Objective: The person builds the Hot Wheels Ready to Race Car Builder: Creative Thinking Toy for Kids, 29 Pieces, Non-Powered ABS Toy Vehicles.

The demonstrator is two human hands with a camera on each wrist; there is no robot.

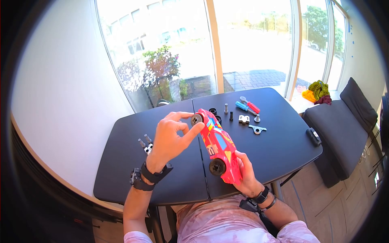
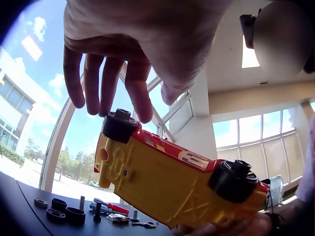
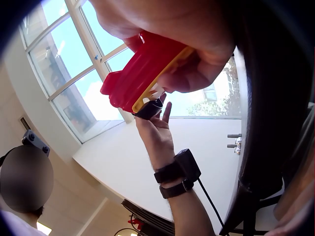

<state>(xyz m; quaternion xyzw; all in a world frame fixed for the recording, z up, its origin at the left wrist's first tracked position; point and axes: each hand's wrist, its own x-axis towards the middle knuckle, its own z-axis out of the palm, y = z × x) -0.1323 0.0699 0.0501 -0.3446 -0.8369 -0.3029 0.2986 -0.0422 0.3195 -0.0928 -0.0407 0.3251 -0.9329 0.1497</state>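
A red toy car with a yellow underside and black wheels (image 1: 221, 141) (image 2: 162, 169) (image 3: 152, 69) is held up above the table, tilted. My right hand (image 1: 248, 176) (image 3: 170, 24) grips it by one end. At the other end, the left hand (image 1: 170, 135) (image 2: 133, 49) has its fingers extended around a black wheel (image 1: 197, 118) (image 2: 119, 126), with thumb and index finger apart; whether the fingertips touch the wheel is unclear. Another wheel (image 1: 217, 167) (image 2: 234, 181) shows on the same side, near the right hand. A grey piece stands out from each wheel's centre in the left wrist view.
On the dark table (image 1: 170, 182) beyond the car lie loose black wheels (image 1: 212, 110), grey and black bolts (image 1: 226, 108), a blue-handled tool (image 1: 245, 107), a red-handled tool (image 1: 253, 107), a white block (image 1: 244, 119) and a grey bracket (image 1: 257, 129). More bolts (image 1: 148, 138) lie left. A chair (image 1: 340, 129) stands right.
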